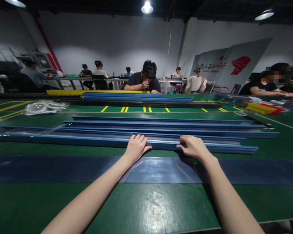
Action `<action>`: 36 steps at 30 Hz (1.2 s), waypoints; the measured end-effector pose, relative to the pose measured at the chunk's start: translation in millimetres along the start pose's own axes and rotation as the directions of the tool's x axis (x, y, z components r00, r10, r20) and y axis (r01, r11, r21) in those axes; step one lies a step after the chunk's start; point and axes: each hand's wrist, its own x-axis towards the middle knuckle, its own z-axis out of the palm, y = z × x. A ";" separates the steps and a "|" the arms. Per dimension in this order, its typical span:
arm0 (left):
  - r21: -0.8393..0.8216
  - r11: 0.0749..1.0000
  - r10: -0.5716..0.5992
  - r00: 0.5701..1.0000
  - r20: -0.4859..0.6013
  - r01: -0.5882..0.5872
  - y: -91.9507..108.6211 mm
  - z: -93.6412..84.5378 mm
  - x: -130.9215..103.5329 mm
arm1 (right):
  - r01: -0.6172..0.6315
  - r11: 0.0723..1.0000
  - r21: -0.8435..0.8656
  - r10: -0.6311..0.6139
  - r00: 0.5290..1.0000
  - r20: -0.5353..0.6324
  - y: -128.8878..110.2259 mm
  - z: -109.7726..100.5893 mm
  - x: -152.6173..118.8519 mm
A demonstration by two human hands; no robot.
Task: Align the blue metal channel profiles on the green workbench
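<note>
A long blue U-shaped channel (163, 145) lies across the green table in front of me. My left hand (136, 146) is hooked over its near wall, fingers curled inside and thumb along the front. To the right, my right hand (193, 146) grips the same wall, its fingers bent over the edge and the thumb on the near side. The fingertips of both hands are partly hidden. A flat, clear bluish plastic strip (158, 169) lies nearer to me, beneath my forearms. Just behind the gripped channel are more blue channels (161, 122), roughly parallel to it.
A plastic-wrapped roll (40, 107) rests at the left. Black (141, 103), blue (136, 97) and yellow (63, 92) lengths lie farther back. Yellow and red trays (261, 109) stand at the right. A co-worker (144, 79) leans over the table's far side; other people sit beyond.
</note>
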 end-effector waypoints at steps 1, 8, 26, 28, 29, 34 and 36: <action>0.002 1.000 -0.002 1.000 0.000 0.002 0.1 0.0 -0.1 | 0.002 1.000 0.004 -0.002 1.000 -0.004 -0.6 -0.4 0.1; 0.000 1.000 -0.008 1.000 0.001 0.008 0.3 0.6 0.0 | 0.052 0.999 -0.001 -0.052 0.999 0.009 -6.5 1.7 2.0; 0.022 0.999 -0.027 0.999 -0.019 0.028 1.6 -2.7 -0.2 | 0.058 0.998 0.029 -0.057 0.998 -0.028 -16.3 4.3 9.8; 0.021 1.000 -0.023 0.999 -0.021 0.024 1.6 -2.4 -0.1 | 0.045 0.999 0.030 -0.044 0.999 -0.021 -14.8 3.5 9.1; 0.019 1.000 -0.022 1.000 -0.021 0.022 1.7 -2.3 0.0 | 0.036 0.999 0.030 -0.035 0.999 -0.020 -13.7 3.2 8.4; 0.011 1.000 -0.020 1.000 -0.018 0.020 2.0 -2.0 0.1 | 0.016 0.999 0.047 -0.014 0.999 -0.030 -9.1 2.0 4.8; 0.004 1.000 -0.015 1.000 -0.011 0.015 1.9 -1.9 0.0 | 0.014 0.998 0.060 -0.012 1.000 -0.027 -8.9 2.5 4.4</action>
